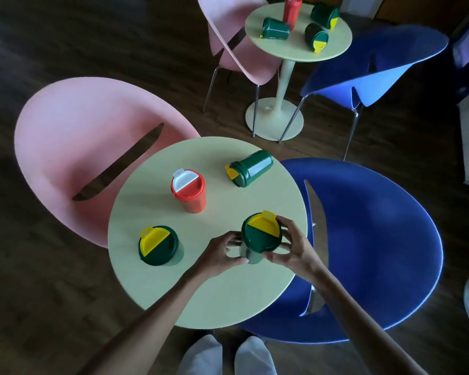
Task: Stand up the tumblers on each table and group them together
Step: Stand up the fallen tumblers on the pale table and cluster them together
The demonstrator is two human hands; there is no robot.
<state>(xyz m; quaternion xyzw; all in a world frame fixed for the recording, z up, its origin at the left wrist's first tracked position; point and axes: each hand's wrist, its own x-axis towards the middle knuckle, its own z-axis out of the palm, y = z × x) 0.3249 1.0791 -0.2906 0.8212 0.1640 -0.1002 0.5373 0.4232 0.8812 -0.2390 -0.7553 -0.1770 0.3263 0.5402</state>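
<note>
By the left hand (221, 253), curled round its body, and the right hand (295, 247), curled round its lid, the green tumbler (261, 234) is being held upright over the near table (214, 301), toward its right rim. If set down askew there, it could be toppled off; the lying tumbler (251, 169) beyond could be knocked rolling.

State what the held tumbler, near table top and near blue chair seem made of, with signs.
Held tumbler: probably plastic, faintly glossy; moulded flap lid.
Table top: perhaps laminate or painted wood, matt, uniform colour.
Blue chair: likely moulded plastic, one curved shell, soft sheen.
</note>
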